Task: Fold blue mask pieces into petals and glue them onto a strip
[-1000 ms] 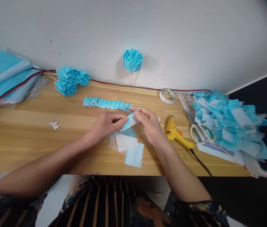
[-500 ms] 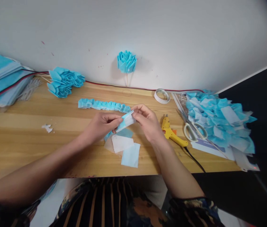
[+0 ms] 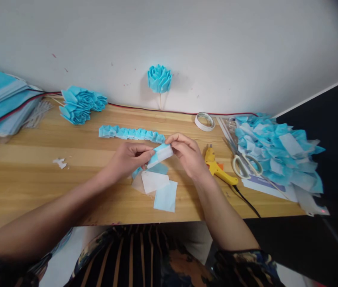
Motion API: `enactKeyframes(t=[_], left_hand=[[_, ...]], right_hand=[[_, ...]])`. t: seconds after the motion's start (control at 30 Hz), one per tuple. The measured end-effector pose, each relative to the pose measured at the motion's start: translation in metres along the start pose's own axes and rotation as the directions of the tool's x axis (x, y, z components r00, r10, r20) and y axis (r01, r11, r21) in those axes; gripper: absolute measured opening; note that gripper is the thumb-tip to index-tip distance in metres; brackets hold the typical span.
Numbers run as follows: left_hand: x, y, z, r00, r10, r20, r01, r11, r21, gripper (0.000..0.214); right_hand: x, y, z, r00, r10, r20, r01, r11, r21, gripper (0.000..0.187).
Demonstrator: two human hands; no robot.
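Observation:
A small blue-and-white fabric piece [image 3: 160,154], partly folded over, is held above the table between both hands. My left hand [image 3: 128,159] pinches its left end between thumb and fingers. At the upper right end, my right hand [image 3: 187,153] grips the same piece with its fingertips. Beneath them lie several loose cut pieces, among them a white one [image 3: 155,182] and a light blue one [image 3: 165,196]. Just behind the hands runs a row of folded blue petals [image 3: 131,132].
A yellow glue gun [image 3: 220,171], scissors [image 3: 246,165] and a tape roll [image 3: 205,122] lie to the right, beside a heap of blue pieces [image 3: 279,151]. Blue fabric flowers [image 3: 81,104] and stacked blue sheets [image 3: 0,95] are at left. One flower [image 3: 159,79] stands against the wall.
The fabric piece has been turned and folded further, its white flap now lying over the blue. My right fingers have shifted slightly along its end.

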State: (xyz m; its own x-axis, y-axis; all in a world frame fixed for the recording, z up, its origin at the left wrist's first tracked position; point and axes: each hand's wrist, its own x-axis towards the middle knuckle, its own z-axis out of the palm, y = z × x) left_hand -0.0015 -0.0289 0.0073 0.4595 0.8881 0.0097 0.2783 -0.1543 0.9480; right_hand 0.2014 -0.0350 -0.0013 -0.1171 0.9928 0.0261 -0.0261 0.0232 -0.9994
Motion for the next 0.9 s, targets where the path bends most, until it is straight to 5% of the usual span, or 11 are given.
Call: enactKeyframes(t=[0.3,0.47,0.9], left_hand=[[-0.0022,0.001,0.0026,0.999,0.013,-0.044,-0.012,0.999,0.03,0.033],[-0.0008,-0.0011,0.0032,0.999,0.01,-0.052,-0.01,1.0,0.001,0.029],[-0.002,0.005,-0.0001,0.999,-0.034,0.017,0.035,0.993,-0.114,0.047]], right_hand=[[0.0005,-0.0014,0.0025,1.0,-0.02,-0.013,0.019,0.999,-0.049,0.017],[0.0019,0.0013,-0.0023,1.0,-0.013,0.013,0.014,0.997,-0.08,0.035],[-0.0049,-0.0019,0.0035,0.991,-0.134,-0.004,0.128,0.95,-0.283,0.021]])
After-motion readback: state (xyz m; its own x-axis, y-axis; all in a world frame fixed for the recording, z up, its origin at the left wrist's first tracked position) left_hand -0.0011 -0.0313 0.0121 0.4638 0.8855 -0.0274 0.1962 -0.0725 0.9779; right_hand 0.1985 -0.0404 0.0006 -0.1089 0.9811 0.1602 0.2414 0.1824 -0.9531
